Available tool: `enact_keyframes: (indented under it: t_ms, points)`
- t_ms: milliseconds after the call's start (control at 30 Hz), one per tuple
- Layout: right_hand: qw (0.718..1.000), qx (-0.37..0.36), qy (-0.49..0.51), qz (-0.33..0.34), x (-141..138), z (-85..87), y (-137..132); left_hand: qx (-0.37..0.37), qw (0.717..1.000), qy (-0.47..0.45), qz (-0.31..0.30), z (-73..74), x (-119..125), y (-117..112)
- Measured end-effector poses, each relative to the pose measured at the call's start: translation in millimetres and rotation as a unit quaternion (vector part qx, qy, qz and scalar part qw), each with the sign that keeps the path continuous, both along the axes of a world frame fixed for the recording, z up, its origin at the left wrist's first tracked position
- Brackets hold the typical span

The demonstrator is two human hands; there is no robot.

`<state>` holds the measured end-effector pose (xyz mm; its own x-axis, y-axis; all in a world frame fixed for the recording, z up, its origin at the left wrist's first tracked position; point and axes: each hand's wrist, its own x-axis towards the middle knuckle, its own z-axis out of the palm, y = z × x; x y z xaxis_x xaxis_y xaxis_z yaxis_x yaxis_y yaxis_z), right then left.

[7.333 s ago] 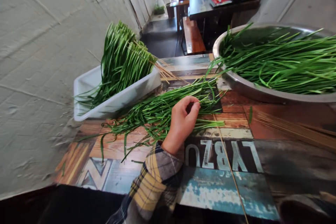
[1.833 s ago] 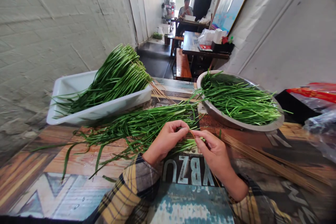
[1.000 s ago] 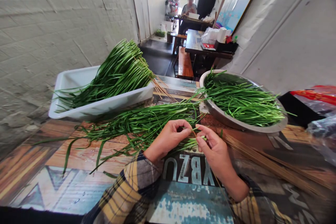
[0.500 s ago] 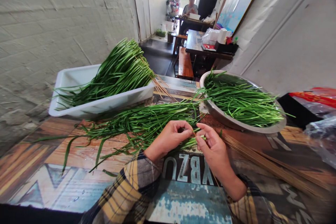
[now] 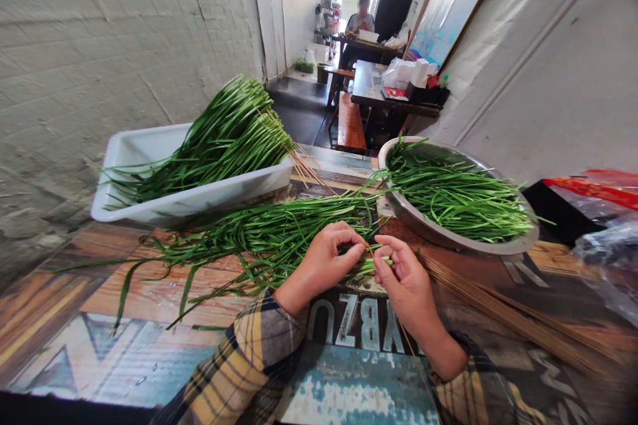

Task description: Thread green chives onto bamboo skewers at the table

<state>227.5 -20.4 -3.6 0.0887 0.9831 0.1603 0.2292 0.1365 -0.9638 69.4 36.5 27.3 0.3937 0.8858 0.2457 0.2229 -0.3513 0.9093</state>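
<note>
My right hand (image 5: 406, 282) is closed around a thin bamboo skewer (image 5: 406, 339); the lower end sticks out below the palm. Opposite it, my left hand (image 5: 331, 259) has thumb and forefinger pinched at the skewer's upper end, and what lies between those fingertips is too small to make out. Pale stem ends of garlic chives show just behind my right fingers. A loose pile of garlic chives (image 5: 269, 229) lies on the table beyond both hands, its leaves trailing left. More loose skewers (image 5: 498, 305) lie together to the right of my right hand.
A white plastic tub (image 5: 234, 184) at left holds skewered chive bundles, with skewer ends jutting over its right side. A metal bowl (image 5: 518, 247) of chives stands at right, near plastic bags (image 5: 605, 252). Farther back are a bench (image 5: 350, 123), tables and a seated person (image 5: 363, 16).
Both hands stay at nearly the same spot, fingertips close together on the skewer. My left hand has risen very slightly; the view has shifted a little.
</note>
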Motion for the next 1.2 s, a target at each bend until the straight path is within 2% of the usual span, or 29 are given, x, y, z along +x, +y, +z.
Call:
enact_keyframes:
  t_ms: [400,600,767,967,1100,1200]
  points:
    - [0.999,-0.005,0.038,0.019,0.8,0.2,1.0,0.037,0.995,0.017,-0.094,-4.9,2.2,0.4]
    - [1.000,-0.004,-0.028,0.013,3.6,-0.7,1.6,0.005,0.997,0.039,-0.064,-3.9,1.6,-2.1]
    - [0.997,-0.001,-0.074,-0.009,4.9,-3.3,3.2,-0.014,0.996,0.049,-0.070,-5.5,0.9,-3.2]
    - [0.998,-0.044,0.029,0.016,0.7,-10.8,7.1,-0.025,0.993,0.085,-0.072,-9.2,1.0,-1.6]
    - [0.991,-0.081,0.097,0.034,-3.0,-5.3,9.0,-0.019,0.991,0.104,-0.082,-9.2,-0.6,0.1]
    - [0.987,-0.108,0.110,0.042,-2.7,-2.1,10.1,0.000,0.992,0.106,-0.075,-9.0,-3.1,2.4]
